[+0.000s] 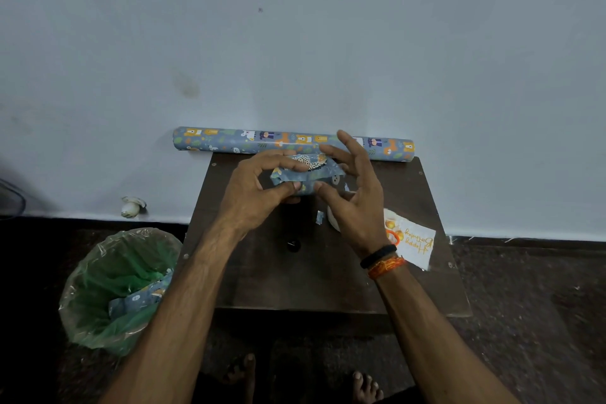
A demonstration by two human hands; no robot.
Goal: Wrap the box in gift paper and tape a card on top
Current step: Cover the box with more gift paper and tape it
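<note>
A small box wrapped in blue animal-print gift paper [311,172] is held just above the far part of the dark brown table [295,279]. My left hand [259,188] grips its left end, thumb below and fingers curled over the top. My right hand [352,187] touches the right end with thumb and forefinger, the other fingers spread upward. A white birthday card [414,241] with orange lettering lies on the table at the right. A white tape roll [333,218] shows partly behind my right hand.
A roll of the same gift paper [229,140] lies along the wall at the table's far edge. A small paper scrap [319,217] lies mid-table. A bin with a green liner [114,285] and paper offcuts stands left of the table. My bare feet show below.
</note>
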